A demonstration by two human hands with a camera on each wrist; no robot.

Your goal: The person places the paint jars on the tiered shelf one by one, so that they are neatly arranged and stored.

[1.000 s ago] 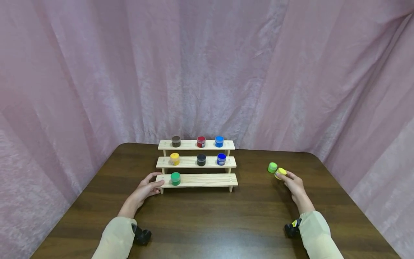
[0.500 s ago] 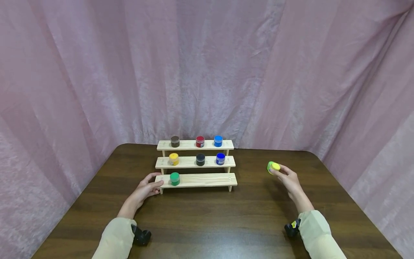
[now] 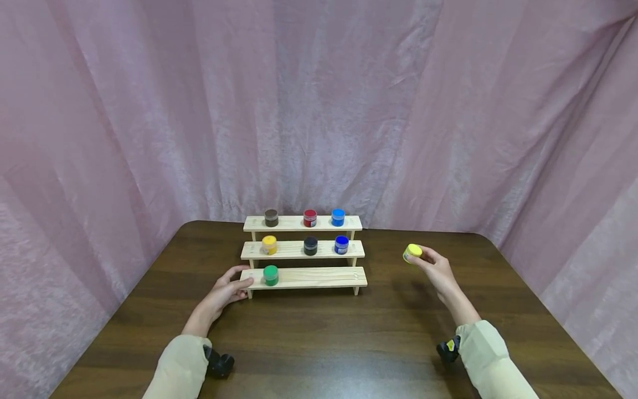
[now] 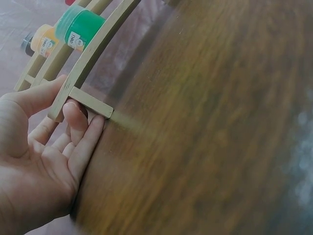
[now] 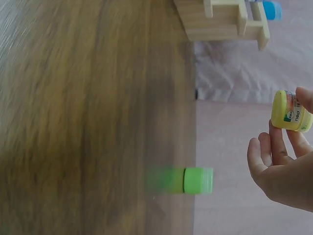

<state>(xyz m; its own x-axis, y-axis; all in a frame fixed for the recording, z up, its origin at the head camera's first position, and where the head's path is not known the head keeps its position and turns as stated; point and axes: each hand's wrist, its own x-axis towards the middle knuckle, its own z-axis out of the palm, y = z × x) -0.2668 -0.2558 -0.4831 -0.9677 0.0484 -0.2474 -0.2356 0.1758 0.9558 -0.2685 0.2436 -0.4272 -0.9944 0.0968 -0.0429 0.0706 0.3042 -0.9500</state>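
My left hand (image 3: 225, 293) grips the left end of the lowest step of a pale wooden three-step display stand (image 3: 314, 275); in the left wrist view the thumb lies on top, fingers curled beneath. Close to that hand, a green paint jar (image 3: 271, 275) sits on the lowest step. Off to the right, my right hand (image 3: 441, 275) pinches a yellow paint jar (image 3: 412, 253) between thumb and fingers, held above the table. A light green paint jar (image 5: 198, 180) stands on the table in the right wrist view, apart from that hand; in the head view it is hidden.
The middle step carries orange-yellow (image 3: 269, 245), black (image 3: 310, 246) and dark blue (image 3: 341, 245) jars. Brown (image 3: 271, 218), red (image 3: 310, 218) and light blue (image 3: 338, 217) jars stand on the top step. A pink curtain (image 3: 319, 111) hangs behind the brown table (image 3: 319, 343).
The right hand has lifted the yellow jar off the table and carried it leftward, past the light green jar. The left hand keeps its grip on the stand.
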